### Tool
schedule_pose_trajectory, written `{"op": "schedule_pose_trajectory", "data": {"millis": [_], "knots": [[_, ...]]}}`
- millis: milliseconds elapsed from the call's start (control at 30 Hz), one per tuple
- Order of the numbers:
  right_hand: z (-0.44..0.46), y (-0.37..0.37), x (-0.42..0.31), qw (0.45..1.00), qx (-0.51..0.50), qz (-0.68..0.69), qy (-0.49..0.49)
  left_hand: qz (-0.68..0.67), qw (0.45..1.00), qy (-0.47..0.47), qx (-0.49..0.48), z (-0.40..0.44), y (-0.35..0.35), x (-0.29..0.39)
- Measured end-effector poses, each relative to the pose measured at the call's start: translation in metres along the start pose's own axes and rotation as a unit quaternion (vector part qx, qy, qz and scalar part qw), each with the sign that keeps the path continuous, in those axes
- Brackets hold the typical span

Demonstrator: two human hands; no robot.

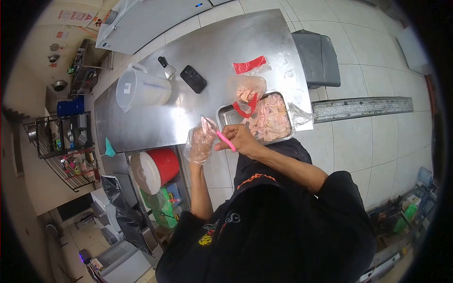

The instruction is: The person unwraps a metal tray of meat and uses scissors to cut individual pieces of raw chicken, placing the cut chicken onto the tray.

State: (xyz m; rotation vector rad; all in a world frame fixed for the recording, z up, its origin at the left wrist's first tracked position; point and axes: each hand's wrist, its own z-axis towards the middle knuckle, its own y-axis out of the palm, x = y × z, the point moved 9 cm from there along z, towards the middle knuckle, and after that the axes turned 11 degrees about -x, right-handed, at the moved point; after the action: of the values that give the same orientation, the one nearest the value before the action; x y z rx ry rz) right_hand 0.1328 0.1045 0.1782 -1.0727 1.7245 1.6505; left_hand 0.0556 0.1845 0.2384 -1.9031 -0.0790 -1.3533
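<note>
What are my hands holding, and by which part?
Right hand: scissors, by the pink handle. Left hand, in clear plastic: pale meat, grip point unclear.

A metal table [231,40] bears a jug [144,89], black-handled tool [167,68], black slab [193,79], red-edged plastic [250,65] and a tray [228,116].

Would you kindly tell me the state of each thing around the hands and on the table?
Left hand: wrapped in clear plastic, holding meat piece
Right hand: closed on scissors
Scissors: at the meat piece, blade opening unclear
Tray: partly filled
Bag: partly filled
Pitcher: upright, contents unclear
Black-handled tool: lying down
</note>
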Motion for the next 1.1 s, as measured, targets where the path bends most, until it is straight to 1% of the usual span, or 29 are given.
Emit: {"op": "schedule_pose_trajectory", "data": {"millis": [33, 133, 267, 333, 367, 433, 467, 533, 567, 633, 667, 733, 767, 800, 833, 867, 933, 967, 1000, 1033, 1100], "knots": [[-0.001, -0.003, 0.002, 0.999, 0.007, -0.037, 0.015, 0.023, 0.999, 0.024, -0.012, 0.0, 0.002, -0.002], [-0.001, -0.001, -0.002, 1.0, 0.027, -0.011, -0.01, 0.002, 1.0, 0.006, -0.007, 0.0, 0.008, -0.015], [0.002, -0.013, 0.011, 0.999, 0.034, -0.017, 0.003, -0.031, 0.999, -0.004, -0.021, 0.002, 0.012, -0.018], [-0.001, -0.015, 0.011, 0.998, 0.046, -0.024, 0.019, -0.011, 0.997, -0.059, -0.044, 0.003, 0.015, -0.019], [0.0, -0.016, 0.01, 0.998, 0.047, -0.026, 0.019, -0.013, 0.997, -0.058, -0.045, 0.003, 0.017, -0.023], [0.002, -0.017, 0.008, 0.998, 0.062, 0.014, -0.002, -0.043, 0.998, -0.001, -0.035, 0.003, 0.021, -0.033], [0.001, -0.019, 0.008, 0.998, 0.064, 0.014, -0.002, -0.043, 0.998, 0.0, -0.036, 0.002, 0.023, -0.041], [-0.004, -0.025, 0.011, 0.996, 0.068, -0.042, 0.031, 0.051, 0.992, 0.11, -0.017, -0.004, 0.023, -0.033], [-0.004, -0.023, 0.012, 0.996, 0.069, -0.043, 0.032, 0.05, 0.993, 0.11, -0.016, -0.005, 0.022, -0.039], [-0.004, -0.023, 0.014, 0.996, 0.082, -0.019, 0.017, 0.249, 0.96, 0.108, -0.064, -0.007, 0.034, -0.043], [-0.004, -0.024, 0.017, 0.996, 0.082, -0.021, 0.018, 0.247, 0.961, 0.109, -0.063, -0.009, 0.034, -0.046], [-0.001, -0.026, 0.02, 0.996, 0.073, -0.038, 0.033, 0.242, 0.956, 0.154, -0.054, -0.016, 0.033, -0.039], [0.0, -0.029, 0.02, 0.996, 0.076, -0.038, 0.033, 0.241, 0.956, 0.156, -0.056, -0.016, 0.036, -0.04], [0.0, -0.031, 0.008, 0.997, 0.073, 0.01, -0.026, 0.095, 0.987, 0.085, -0.1, -0.013, 0.046, -0.058], [-0.001, -0.035, -0.006, 0.993, 0.07, 0.056, -0.083, -0.056, 0.988, 0.011, -0.14, -0.013, 0.062, -0.073], [-0.001, -0.046, -0.016, 0.993, 0.072, 0.053, -0.08, -0.06, 0.988, 0.012, -0.14, -0.013, 0.074, -0.073], [-0.013, -0.08, -0.057, 0.98, 0.138, -0.028, -0.141, -0.048, 0.974, -0.062, -0.21, -0.012, 0.114, -0.083], [-0.022, -0.088, -0.066, 0.98, 0.142, -0.026, -0.138, -0.04, 0.963, -0.1, -0.247, -0.015, 0.132, -0.091], [-0.032, -0.098, -0.077, 0.978, 0.146, -0.024, -0.145, 0.22, 0.941, -0.046, -0.254, -0.013, 0.156, -0.13], [-0.043, -0.105, -0.08, 0.977, 0.149, -0.022, -0.151, 0.219, 0.94, -0.046, -0.257, -0.007, 0.166, -0.138], [-0.058, -0.125, -0.057, 0.979, 0.149, -0.047, -0.128, 0.255, 0.934, 0.142, -0.207, -0.001, 0.181, -0.106]]}}
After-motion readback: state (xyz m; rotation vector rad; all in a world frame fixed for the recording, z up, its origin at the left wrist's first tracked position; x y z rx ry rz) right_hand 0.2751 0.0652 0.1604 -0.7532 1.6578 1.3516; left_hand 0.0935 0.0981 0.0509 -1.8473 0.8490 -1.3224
